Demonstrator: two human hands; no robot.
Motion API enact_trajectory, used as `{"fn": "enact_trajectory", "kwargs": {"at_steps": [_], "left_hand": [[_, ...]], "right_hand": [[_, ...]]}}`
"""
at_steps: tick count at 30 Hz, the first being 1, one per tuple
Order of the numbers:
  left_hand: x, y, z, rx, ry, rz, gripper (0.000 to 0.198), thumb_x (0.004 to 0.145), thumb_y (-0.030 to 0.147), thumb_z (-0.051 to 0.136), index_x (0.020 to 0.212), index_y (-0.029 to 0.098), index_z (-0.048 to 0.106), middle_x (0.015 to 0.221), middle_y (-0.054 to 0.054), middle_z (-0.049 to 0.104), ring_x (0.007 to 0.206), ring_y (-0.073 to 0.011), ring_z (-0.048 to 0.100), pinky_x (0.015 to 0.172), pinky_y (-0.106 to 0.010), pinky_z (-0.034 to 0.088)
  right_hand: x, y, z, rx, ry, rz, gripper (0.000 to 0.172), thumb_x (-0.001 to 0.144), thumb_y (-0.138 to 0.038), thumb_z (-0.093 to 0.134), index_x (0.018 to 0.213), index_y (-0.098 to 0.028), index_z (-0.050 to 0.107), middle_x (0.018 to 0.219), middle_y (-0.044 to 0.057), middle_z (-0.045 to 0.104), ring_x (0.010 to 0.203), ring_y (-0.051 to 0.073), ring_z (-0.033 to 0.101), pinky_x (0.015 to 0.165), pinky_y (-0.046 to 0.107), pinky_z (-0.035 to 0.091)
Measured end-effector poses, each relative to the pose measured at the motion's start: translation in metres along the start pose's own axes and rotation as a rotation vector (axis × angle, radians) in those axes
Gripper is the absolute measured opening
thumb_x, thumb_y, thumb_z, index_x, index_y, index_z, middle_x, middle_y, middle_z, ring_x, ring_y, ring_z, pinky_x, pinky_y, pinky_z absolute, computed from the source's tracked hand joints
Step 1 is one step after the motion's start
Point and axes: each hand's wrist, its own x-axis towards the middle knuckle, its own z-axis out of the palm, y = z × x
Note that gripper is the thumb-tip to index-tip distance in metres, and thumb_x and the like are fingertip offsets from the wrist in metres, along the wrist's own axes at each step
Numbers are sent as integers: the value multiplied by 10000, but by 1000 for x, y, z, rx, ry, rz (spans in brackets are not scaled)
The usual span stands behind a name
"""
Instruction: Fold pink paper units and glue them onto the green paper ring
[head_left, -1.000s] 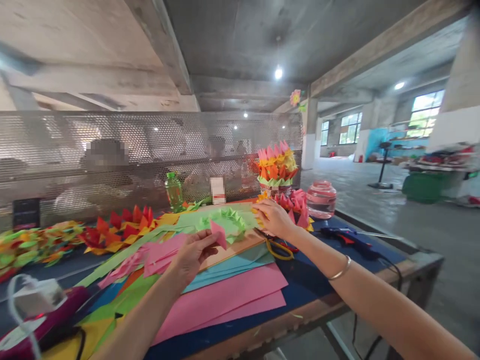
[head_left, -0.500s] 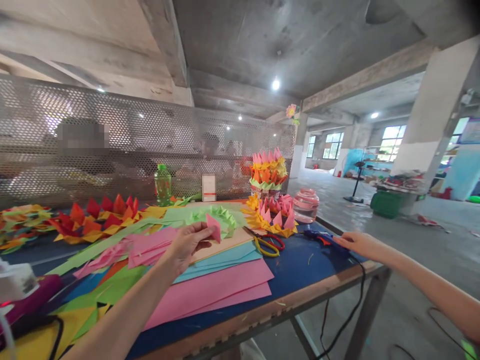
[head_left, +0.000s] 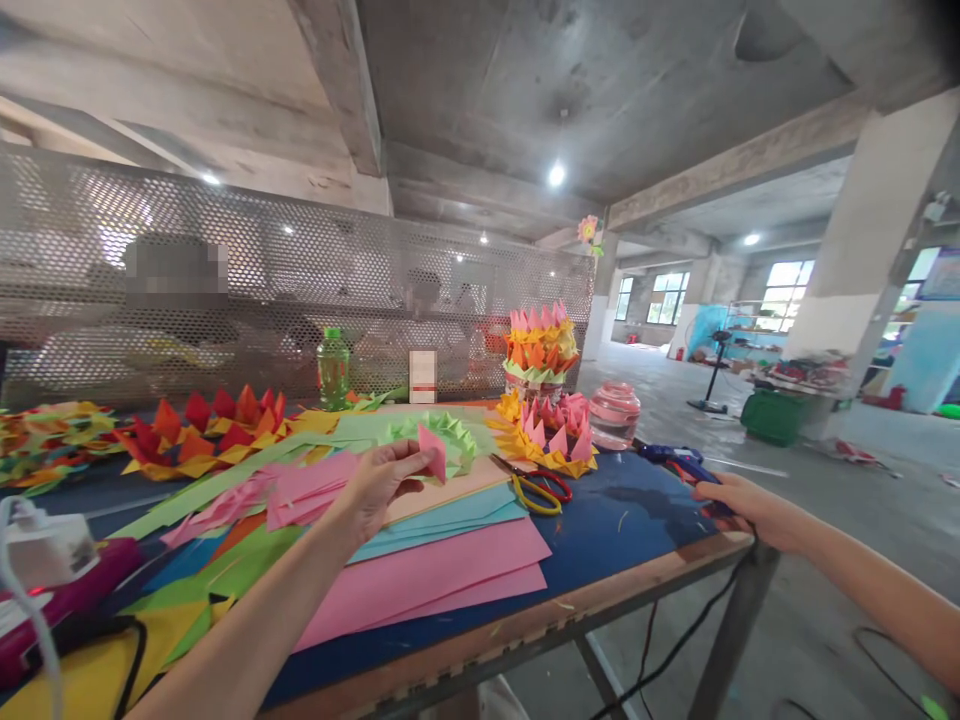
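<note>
My left hand (head_left: pixel 379 487) pinches a small folded pink paper piece (head_left: pixel 433 451) and holds it up over the stacked paper sheets (head_left: pixel 442 560). Just behind it lies a green folded paper ring (head_left: pixel 442 432). My right hand (head_left: pixel 739 503) is closed on the blue glue gun (head_left: pixel 679 462) at the table's right edge, its nozzle pointing left and its cord hanging below. Yellow-handled scissors (head_left: pixel 536 487) lie between the two hands. A pink and yellow paper flower (head_left: pixel 551 437) stands behind the scissors.
A tall layered paper flower (head_left: pixel 540 347), a pink glass jar (head_left: pixel 613 412), a green bottle (head_left: pixel 333 368) and a small white box (head_left: pixel 422 376) stand along a mesh screen (head_left: pixel 300 280). People sit behind it. Red and orange folded pieces (head_left: pixel 202 425) lie left. A magenta device (head_left: pixel 52 590) sits near left.
My right hand left the pink and yellow flower, swung right to the table edge and closed on the glue gun. My left hand kept the pink piece raised.
</note>
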Motion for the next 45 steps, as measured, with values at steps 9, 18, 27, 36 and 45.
{"fn": "enact_trajectory", "kwargs": {"at_steps": [9, 18, 27, 36, 45], "left_hand": [[5, -6, -8, 38, 26, 47, 344, 594, 395, 892, 755, 146, 717, 702, -13, 685, 609, -100, 568, 549, -183, 392], [10, -8, -16, 168, 65, 29, 150, 964, 270, 626, 990, 124, 638, 904, -22, 652, 728, -134, 630, 650, -280, 552], [21, -7, -28, 228, 205, -10, 295, 975, 333, 609, 1203, 146, 608, 1167, -91, 641, 969, -216, 659, 824, -406, 576], [21, -11, -32, 205, 202, -51, 302, 972, 327, 615, 1215, 148, 605, 1188, -95, 635, 987, -222, 656, 834, -412, 575], [17, -8, -27, 243, 170, -54, 294, 966, 320, 623, 1203, 146, 613, 1189, -94, 638, 988, -221, 655, 832, -409, 574]], "right_hand": [[-34, -54, 20, 521, -153, -91, 300, 840, -477, 639, 920, -188, 635, 649, 13, 598, 394, 74, 427, 294, 161, 279], [-25, -148, 126, 622, -394, -466, 382, 811, -545, 682, 870, -170, 641, 485, -51, 499, 389, 71, 382, 357, 174, 257], [-16, -199, 231, 529, -500, -695, 470, 762, -646, 682, 811, -183, 615, 423, -81, 442, 340, 74, 316, 356, 206, 226], [-12, -156, 250, 321, -477, -839, 454, 817, -624, 650, 720, -181, 629, 467, -53, 427, 432, 104, 373, 416, 235, 297], [-17, -148, 252, 127, -395, -1013, 396, 859, -554, 621, 904, -182, 749, 820, 62, 745, 793, 283, 665, 725, 363, 543]]}}
